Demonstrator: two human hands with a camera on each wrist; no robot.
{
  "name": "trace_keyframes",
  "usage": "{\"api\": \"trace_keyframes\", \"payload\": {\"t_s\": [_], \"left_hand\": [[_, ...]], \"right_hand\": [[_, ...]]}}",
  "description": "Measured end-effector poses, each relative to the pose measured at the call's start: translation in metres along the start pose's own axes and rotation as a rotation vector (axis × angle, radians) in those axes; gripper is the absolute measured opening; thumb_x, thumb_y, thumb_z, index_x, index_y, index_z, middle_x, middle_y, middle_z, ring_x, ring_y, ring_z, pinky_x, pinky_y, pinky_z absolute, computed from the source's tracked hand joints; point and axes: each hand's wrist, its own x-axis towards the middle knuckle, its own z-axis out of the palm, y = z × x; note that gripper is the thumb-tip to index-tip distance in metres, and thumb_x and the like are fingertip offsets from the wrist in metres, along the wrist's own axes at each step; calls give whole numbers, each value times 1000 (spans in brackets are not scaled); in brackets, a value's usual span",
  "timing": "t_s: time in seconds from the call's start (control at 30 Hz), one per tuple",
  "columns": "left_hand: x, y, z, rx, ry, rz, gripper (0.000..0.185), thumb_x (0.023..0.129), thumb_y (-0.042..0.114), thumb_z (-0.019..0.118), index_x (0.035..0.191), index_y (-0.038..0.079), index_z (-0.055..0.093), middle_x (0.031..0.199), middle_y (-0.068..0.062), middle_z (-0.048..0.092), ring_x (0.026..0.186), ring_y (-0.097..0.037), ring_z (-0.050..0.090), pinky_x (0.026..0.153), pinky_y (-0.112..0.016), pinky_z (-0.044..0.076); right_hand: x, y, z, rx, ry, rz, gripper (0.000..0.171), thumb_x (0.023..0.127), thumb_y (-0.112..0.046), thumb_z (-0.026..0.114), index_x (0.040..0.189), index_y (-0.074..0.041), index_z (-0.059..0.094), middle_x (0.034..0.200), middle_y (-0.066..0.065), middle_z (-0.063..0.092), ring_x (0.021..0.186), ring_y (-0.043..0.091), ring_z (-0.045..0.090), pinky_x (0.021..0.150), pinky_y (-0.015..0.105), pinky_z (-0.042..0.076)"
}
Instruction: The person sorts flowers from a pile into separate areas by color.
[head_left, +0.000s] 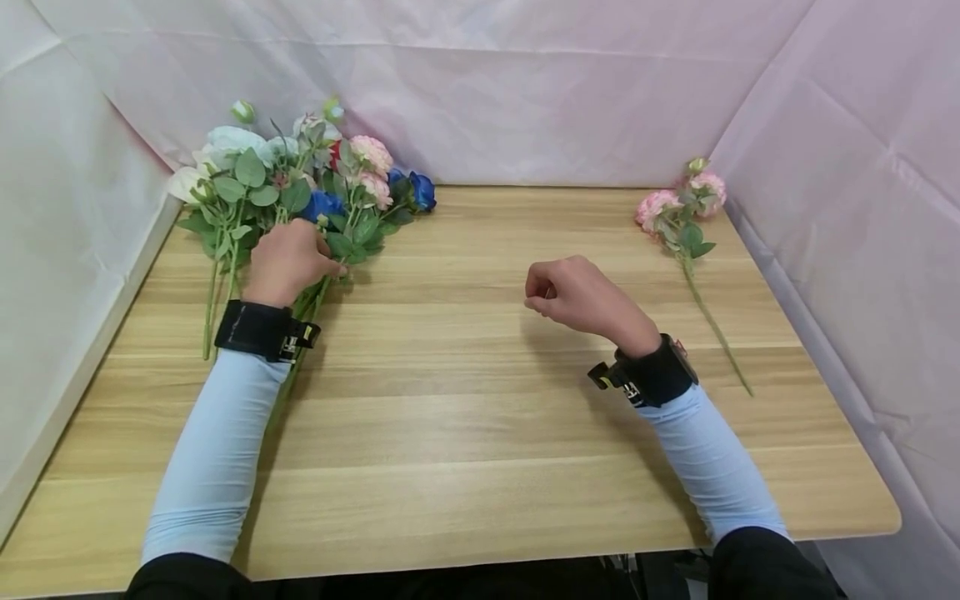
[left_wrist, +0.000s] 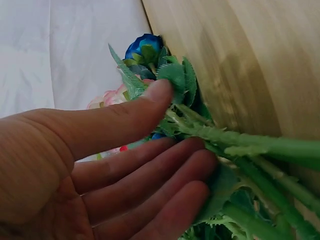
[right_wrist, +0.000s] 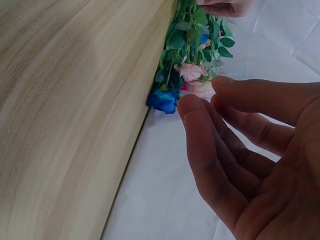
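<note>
Sleeved forearms closest to camera, both over the wooden table (head_left: 465,400). Left hand (head_left: 288,260) lies on the stems of the flower bunch (head_left: 300,187) at the table's far left; wrist view shows fingers (left_wrist: 150,195) extended and relaxed against the green stems, thumb over a leaf, not clamped. Right hand (head_left: 573,293) hovers mid-table, fingers loosely curled, holding nothing. Single pink stem (head_left: 686,229) lies well apart, far right. Risk: bunch is loose and only lightly covered, so pulling one stem could drag neighbours along or snag leaves; blooms sit near the table's back edge and could be pushed off.
</note>
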Motion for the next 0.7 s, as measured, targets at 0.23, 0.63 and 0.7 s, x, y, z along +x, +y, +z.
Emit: {"api": "trace_keyframes", "payload": {"t_s": [0.23, 0.63, 0.7], "left_hand": [[2, 0, 2, 2, -11, -29, 36, 84, 19, 85, 58, 5, 66, 50, 0, 50, 49, -21, 45, 48, -32, 33], [3, -2, 6, 8, -2, 18, 25, 83, 8, 81, 61, 1, 73, 53, -9, 62, 54, -28, 56, 51, -39, 45], [4, -3, 5, 9, -1, 29, 31, 84, 7, 78, 54, 3, 67, 48, -5, 55, 50, -25, 50, 53, -38, 43]], "right_hand": [[1, 0, 0, -7, -13, 8, 5, 97, -15, 71, 92, -13, 71, 76, -1, 70, 66, 13, 61, 64, 31, 48], [0, -2, 0, -4, -16, 24, 6, 98, -16, 71, 92, -14, 70, 76, -1, 70, 65, 13, 61, 64, 31, 47], [0, -2, 0, -4, -15, 24, 7, 98, -16, 70, 91, -14, 70, 75, -1, 70, 65, 13, 61, 63, 31, 47]]}}
